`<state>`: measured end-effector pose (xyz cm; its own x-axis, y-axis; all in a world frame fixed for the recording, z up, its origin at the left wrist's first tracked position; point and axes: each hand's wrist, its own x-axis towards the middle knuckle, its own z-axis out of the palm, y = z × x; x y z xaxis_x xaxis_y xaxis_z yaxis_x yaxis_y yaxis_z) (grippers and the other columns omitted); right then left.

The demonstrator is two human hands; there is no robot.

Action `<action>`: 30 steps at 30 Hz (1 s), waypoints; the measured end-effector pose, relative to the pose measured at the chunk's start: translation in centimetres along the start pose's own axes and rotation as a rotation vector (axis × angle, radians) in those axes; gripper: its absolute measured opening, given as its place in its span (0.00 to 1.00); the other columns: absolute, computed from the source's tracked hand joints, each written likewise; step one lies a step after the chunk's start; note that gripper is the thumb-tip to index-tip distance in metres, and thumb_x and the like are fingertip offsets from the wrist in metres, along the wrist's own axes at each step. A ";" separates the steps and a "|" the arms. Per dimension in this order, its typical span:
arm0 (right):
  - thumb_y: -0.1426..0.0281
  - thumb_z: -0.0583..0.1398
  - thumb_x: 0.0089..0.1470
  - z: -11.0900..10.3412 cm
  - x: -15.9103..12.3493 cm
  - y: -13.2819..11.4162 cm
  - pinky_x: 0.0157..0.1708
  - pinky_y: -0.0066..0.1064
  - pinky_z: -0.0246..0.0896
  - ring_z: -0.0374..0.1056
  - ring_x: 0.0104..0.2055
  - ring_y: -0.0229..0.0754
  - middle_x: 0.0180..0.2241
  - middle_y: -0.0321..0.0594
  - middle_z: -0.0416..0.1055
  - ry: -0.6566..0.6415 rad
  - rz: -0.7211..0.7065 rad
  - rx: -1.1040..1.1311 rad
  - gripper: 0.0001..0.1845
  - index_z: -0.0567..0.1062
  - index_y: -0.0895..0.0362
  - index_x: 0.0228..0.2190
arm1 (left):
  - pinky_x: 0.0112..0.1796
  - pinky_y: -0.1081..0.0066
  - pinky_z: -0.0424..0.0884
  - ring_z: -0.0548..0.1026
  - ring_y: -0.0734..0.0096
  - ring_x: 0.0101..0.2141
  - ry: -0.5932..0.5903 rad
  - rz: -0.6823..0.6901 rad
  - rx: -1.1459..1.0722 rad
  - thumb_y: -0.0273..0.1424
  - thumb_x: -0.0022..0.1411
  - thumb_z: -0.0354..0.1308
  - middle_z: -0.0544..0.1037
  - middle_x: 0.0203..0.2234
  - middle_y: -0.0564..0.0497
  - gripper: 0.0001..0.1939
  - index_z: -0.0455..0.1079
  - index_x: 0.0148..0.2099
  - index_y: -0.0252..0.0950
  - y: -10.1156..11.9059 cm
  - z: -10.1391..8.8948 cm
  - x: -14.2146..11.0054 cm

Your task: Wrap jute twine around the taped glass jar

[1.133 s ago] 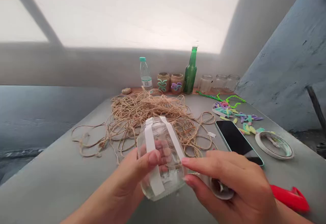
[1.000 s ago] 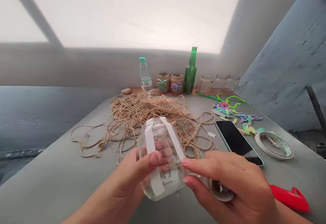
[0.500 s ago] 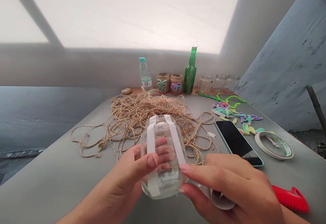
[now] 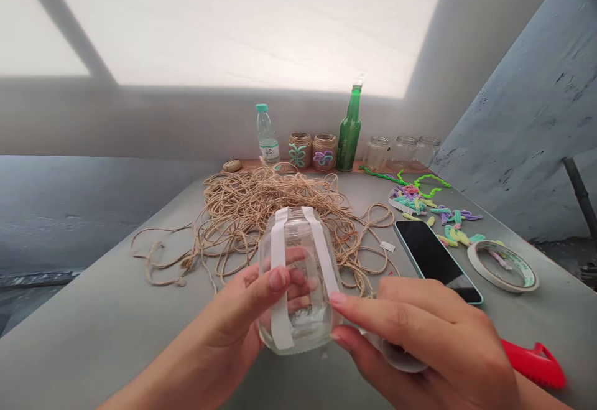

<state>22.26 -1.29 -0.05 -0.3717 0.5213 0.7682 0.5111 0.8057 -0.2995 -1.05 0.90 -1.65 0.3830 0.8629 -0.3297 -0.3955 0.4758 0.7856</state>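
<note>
My left hand (image 4: 252,298) is wrapped round a clear glass jar (image 4: 305,279), its thumb on the near side and the fingers visible through the glass. The jar is tilted, mouth away from me. Two strips of white tape (image 4: 278,273) run lengthwise along it. On the right strip's lower end rests the index finger of my right hand (image 4: 420,329), with the thumb close beneath at the jar's edge. Under that hand a round tape roll (image 4: 405,359) shows in part, and a bit of white tape lies between it and the jar.
Behind the jar spreads a tangled heap of jute twine (image 4: 280,192). A phone (image 4: 438,260), a wide tape roll (image 4: 480,267), a red-handled tool (image 4: 534,363) and pipe-cleaner pieces (image 4: 448,214) lie right. Along the back stand a water bottle (image 4: 267,136), twine-wrapped jars (image 4: 299,149), a green bottle (image 4: 349,133) and glass jars (image 4: 377,153).
The jar and the tape roll under my right hand have shifted slightly upward in view. My right index finger has moved slightly up along the strip. Both hands keep nearly the same hold.
</note>
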 end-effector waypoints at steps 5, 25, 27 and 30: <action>0.78 0.63 0.65 0.1 -0.1 0.4 0.22 0.28 0.66 0.69 0.21 0.36 0.23 0.35 0.74 0.001 -0.004 -0.002 0.12 0.82 0.60 0.48 | 0.54 0.49 0.77 0.81 0.39 0.54 0.106 -0.001 -0.009 0.50 0.50 0.78 0.86 0.49 0.41 0.37 0.77 0.58 0.39 -0.2 -0.1 0.7; 0.81 0.64 0.62 0.2 0.2 0.6 0.20 0.28 0.64 0.67 0.20 0.36 0.22 0.36 0.74 -0.016 -0.006 0.054 0.13 0.83 0.63 0.47 | 0.53 0.52 0.77 0.83 0.43 0.52 0.065 -0.036 0.002 0.48 0.55 0.75 0.88 0.44 0.43 0.26 0.79 0.51 0.38 0.7 1.2 0.0; 0.81 0.64 0.62 0.2 0.3 0.5 0.20 0.28 0.63 0.66 0.20 0.36 0.21 0.34 0.72 -0.020 -0.004 0.051 0.13 0.83 0.63 0.47 | 0.53 0.52 0.76 0.82 0.43 0.53 0.052 -0.008 0.000 0.47 0.58 0.73 0.88 0.45 0.44 0.23 0.80 0.50 0.40 0.6 1.4 -0.2; 0.81 0.64 0.63 0.0 0.1 0.4 0.21 0.28 0.66 0.68 0.20 0.37 0.21 0.35 0.73 -0.035 -0.007 0.028 0.13 0.82 0.62 0.48 | 0.53 0.52 0.76 0.81 0.43 0.53 0.048 0.017 -0.006 0.48 0.60 0.72 0.87 0.46 0.44 0.23 0.80 0.51 0.40 0.5 1.5 -0.3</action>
<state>22.41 -0.85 -0.08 -0.4025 0.5244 0.7503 0.4862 0.8170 -0.3101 -0.10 0.64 -0.40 0.3359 0.8778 -0.3416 -0.4068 0.4623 0.7879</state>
